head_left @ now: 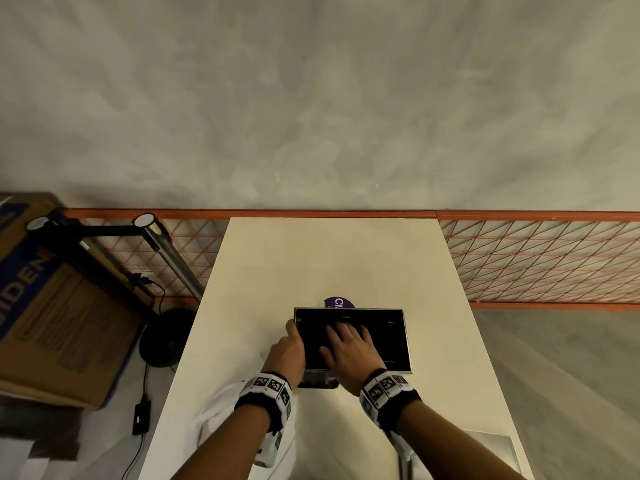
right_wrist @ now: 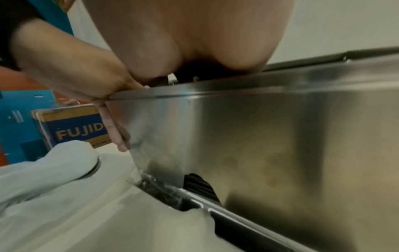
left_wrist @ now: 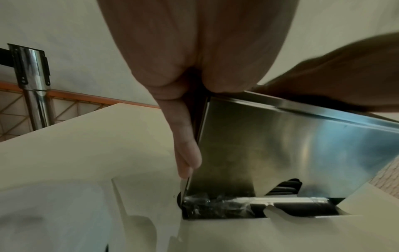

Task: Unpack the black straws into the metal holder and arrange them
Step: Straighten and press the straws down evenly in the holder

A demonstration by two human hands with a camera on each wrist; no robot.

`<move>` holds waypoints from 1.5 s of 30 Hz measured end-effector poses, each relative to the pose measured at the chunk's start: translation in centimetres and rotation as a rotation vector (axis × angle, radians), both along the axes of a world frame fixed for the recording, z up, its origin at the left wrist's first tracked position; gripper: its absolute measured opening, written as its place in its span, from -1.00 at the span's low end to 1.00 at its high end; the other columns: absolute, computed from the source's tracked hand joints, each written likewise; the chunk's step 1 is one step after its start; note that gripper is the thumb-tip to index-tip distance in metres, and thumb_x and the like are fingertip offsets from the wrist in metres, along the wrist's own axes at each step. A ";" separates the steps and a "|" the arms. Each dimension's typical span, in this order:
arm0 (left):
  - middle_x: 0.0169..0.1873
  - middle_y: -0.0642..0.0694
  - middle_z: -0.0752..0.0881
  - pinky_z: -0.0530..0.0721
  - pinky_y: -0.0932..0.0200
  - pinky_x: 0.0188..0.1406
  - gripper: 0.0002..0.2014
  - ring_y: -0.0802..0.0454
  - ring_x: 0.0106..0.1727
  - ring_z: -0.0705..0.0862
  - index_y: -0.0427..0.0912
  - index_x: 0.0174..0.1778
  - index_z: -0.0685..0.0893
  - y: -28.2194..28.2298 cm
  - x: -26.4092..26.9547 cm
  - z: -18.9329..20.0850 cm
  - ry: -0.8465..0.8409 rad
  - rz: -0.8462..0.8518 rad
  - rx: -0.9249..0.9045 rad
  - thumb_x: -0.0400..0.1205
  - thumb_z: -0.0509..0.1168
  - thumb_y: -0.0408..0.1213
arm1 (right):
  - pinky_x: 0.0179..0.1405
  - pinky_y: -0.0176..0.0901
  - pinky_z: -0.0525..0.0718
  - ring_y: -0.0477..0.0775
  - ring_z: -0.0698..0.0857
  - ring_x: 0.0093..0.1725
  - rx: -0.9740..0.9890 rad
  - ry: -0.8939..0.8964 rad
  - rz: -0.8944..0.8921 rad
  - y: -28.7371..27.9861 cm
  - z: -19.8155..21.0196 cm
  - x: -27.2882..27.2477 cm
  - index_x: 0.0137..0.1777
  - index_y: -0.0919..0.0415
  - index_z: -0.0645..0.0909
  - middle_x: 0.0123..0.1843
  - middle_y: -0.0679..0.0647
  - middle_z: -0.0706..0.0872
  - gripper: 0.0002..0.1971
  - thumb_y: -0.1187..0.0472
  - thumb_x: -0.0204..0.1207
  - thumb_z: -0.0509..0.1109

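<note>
The metal holder (head_left: 406,341) stands open-topped in the middle of the cream table (head_left: 329,258). Black straws (head_left: 384,337) fill its dark inside. My right hand (head_left: 349,348) lies flat on them with the fingers spread. My left hand (head_left: 289,351) grips the holder's left wall. In the left wrist view one finger (left_wrist: 185,145) runs down the holder's (left_wrist: 280,145) front-left corner. A cut-out low in the front wall (right_wrist: 259,136) shows straws (right_wrist: 196,184), also seen in the left wrist view (left_wrist: 285,185). The fingertips of both hands are hidden in the wrist views.
Crumpled clear wrap (left_wrist: 215,204) lies in the holder's front tray. White plastic (head_left: 221,410) lies at the table's near left. A purple label (head_left: 339,302) shows behind the holder. A cardboard box (head_left: 52,306) and a lamp (head_left: 152,230) stand left of the table, with an orange mesh rail (head_left: 536,258) behind.
</note>
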State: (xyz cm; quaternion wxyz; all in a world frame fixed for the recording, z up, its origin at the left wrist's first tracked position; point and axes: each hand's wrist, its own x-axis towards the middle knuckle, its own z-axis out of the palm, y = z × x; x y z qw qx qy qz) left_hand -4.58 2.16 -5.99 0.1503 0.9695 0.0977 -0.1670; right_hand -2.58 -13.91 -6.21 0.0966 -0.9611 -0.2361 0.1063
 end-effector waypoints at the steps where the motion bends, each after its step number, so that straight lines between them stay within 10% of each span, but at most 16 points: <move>1: 0.22 -0.32 0.71 0.68 -0.08 0.14 -0.43 -0.29 0.19 0.75 -0.29 0.64 0.07 0.0 0.3 0.0 0.005 -0.002 0.003 0.75 0.17 -0.37 | 0.50 0.23 0.36 0.15 0.48 0.43 0.033 -0.063 0.016 -0.1 0.5 -0.3 0.49 0.08 0.40 0.41 0.07 0.52 -0.48 -0.15 0.69 -0.07; 4: 0.23 -0.34 0.69 0.67 -0.09 0.15 -0.50 -0.32 0.21 0.74 -0.31 0.59 0.13 0.2 1.2 0.2 0.029 -0.017 0.022 0.75 0.13 -0.40 | 0.18 0.07 0.57 0.10 0.58 0.14 0.069 -0.108 0.094 -0.2 1.4 -2.0 0.17 0.05 0.56 0.12 0.01 0.59 -0.59 -0.14 0.64 -0.02; 12: 0.28 -0.39 0.66 0.65 -0.11 0.15 -0.47 -0.35 0.25 0.70 -0.34 0.60 0.12 0.3 2.6 0.4 0.098 -0.006 0.017 0.73 0.16 -0.45 | 0.30 0.18 0.53 0.21 0.54 0.35 -0.111 0.124 0.083 -0.1 1.0 -0.4 0.40 0.12 0.49 0.33 0.11 0.56 -0.54 -0.09 0.58 0.25; 19: 0.17 -0.34 0.71 0.59 -0.07 -0.10 -0.60 -0.35 0.11 0.73 -0.24 0.50 0.21 0.7 2.6 0.0 0.077 0.036 -0.053 0.76 0.13 -0.34 | 0.26 0.16 0.54 0.16 0.54 0.32 0.068 -0.108 0.123 0.4 1.7 1.5 0.32 0.05 0.59 0.32 0.04 0.57 -0.56 -0.14 0.62 0.09; 24: 0.18 -0.36 0.70 0.65 -0.12 0.02 -0.58 -0.39 0.15 0.72 -0.25 0.52 0.21 0.8 2.4 -0.2 0.062 0.016 -0.059 0.76 0.13 -0.35 | 0.59 0.39 0.12 0.23 0.17 0.67 -0.075 0.145 -0.019 -0.7 0.3 3.3 0.62 -0.08 0.27 0.67 0.07 0.25 -0.49 -0.16 0.70 0.00; 30: 0.07 -0.36 0.72 0.77 -0.24 0.01 -0.67 -0.39 0.05 0.74 -0.16 0.50 0.28 1.2 2.1 0.0 0.011 0.079 -0.191 0.87 -0.05 -0.10 | 0.49 0.56 0.19 0.37 0.19 0.64 -0.187 0.166 0.054 -0.7 -0.7 0.4 0.50 -0.13 0.25 0.65 0.15 0.26 -0.44 -0.15 0.56 -0.28; 36: 0.00 -0.32 0.70 0.81 -0.25 -0.07 -0.61 -0.36 -0.03 0.75 -0.11 0.45 0.30 1.6 2.3 -0.7 0.048 0.110 -0.218 0.85 -0.09 0.07 | 0.52 0.19 0.34 0.13 0.42 0.52 0.045 0.026 -0.108 -2.3 0.7 1.0 0.45 -0.05 0.43 0.52 0.03 0.47 -0.49 -0.21 0.67 -0.12; 40: 0.06 -0.33 0.69 0.81 -0.24 -0.03 -0.58 -0.36 -0.02 0.75 -0.14 0.34 0.34 1.9 2.6 -1.2 0.087 0.091 -0.211 0.83 -0.08 0.14 | 0.13 0.12 0.64 0.12 0.61 0.15 0.183 0.030 0.085 -3.7 0.7 1.1 0.26 0.00 0.64 0.16 0.02 0.64 -0.51 -0.20 0.62 0.00; 45: 0.01 -0.36 0.72 0.80 -0.23 -0.08 -0.63 -0.39 -0.11 0.77 -0.20 0.24 0.37 1.8 2.8 -1.3 0.064 0.080 -0.193 0.85 -0.08 0.06 | 0.19 0.09 0.61 0.19 0.58 0.23 0.086 0.144 0.224 -1.6 0.1 0.0 0.41 0.10 0.55 0.27 0.12 0.64 -0.55 -0.12 0.66 0.14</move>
